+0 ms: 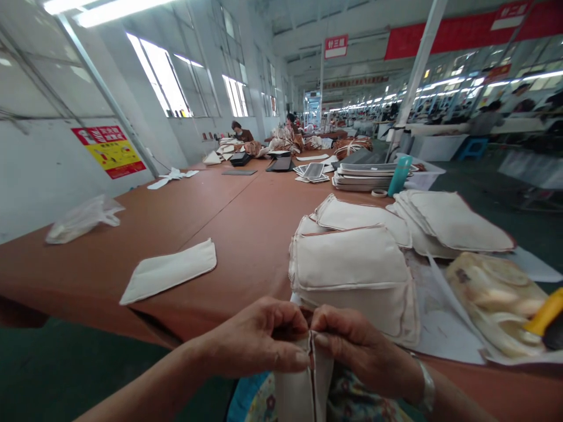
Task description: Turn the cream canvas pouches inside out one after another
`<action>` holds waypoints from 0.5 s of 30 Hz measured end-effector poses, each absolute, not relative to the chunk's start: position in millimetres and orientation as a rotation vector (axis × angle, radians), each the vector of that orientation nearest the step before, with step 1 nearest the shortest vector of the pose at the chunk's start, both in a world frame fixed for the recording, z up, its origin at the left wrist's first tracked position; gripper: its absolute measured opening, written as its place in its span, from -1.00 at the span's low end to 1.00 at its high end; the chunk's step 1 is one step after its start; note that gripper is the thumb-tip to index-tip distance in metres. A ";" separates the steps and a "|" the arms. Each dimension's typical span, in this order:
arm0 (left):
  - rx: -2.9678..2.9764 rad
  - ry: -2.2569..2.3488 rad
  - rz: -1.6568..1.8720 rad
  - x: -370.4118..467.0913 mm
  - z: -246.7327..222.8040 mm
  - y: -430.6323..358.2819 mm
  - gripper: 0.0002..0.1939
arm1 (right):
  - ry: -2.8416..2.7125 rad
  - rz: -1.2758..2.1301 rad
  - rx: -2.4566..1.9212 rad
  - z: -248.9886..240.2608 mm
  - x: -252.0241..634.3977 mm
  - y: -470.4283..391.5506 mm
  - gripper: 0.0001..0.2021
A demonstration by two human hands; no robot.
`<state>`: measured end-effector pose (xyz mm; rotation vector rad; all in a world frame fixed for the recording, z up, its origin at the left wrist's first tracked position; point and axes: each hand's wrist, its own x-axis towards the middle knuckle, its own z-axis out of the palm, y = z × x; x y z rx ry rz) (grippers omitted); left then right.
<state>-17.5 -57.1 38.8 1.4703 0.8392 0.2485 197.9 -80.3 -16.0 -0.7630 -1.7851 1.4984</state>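
A cream fabric piece (294,390) with a dark seam hangs at the bottom centre, in front of the table edge. Its top edge is pinched by my left hand (259,337), thumb in front and fingers behind. Close against it, my right hand (360,346) pinches the same piece on the other side of the seam. Just beyond my hands lies a stack of cream fabric pieces (347,258), with another stack (457,220) to its right. A single cream piece (171,271) lies flat at the left.
The brown table (237,223) stretches away ahead. A plastic bag (83,218) lies at far left. On the right are a tray with a yellow-handled tool (545,313), a teal bottle (399,176) and stacked grey panels (365,176). People sit in the distance.
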 end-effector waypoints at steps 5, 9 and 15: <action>1.425 0.839 0.299 -12.2 31.7 -56.5 -0.69 | -1.688 1.524 -0.800 -20.6 199.5 -84.9 -0.72; 1.373 0.823 0.273 -9.1 30.5 -55.9 -0.71 | -1.592 1.595 -0.815 -23.2 200.3 -84.0 -0.67; 1.622 0.892 0.281 -0.7 40.9 -61.2 -0.85 | -1.500 1.670 -0.778 -23.3 193.1 -80.8 -0.66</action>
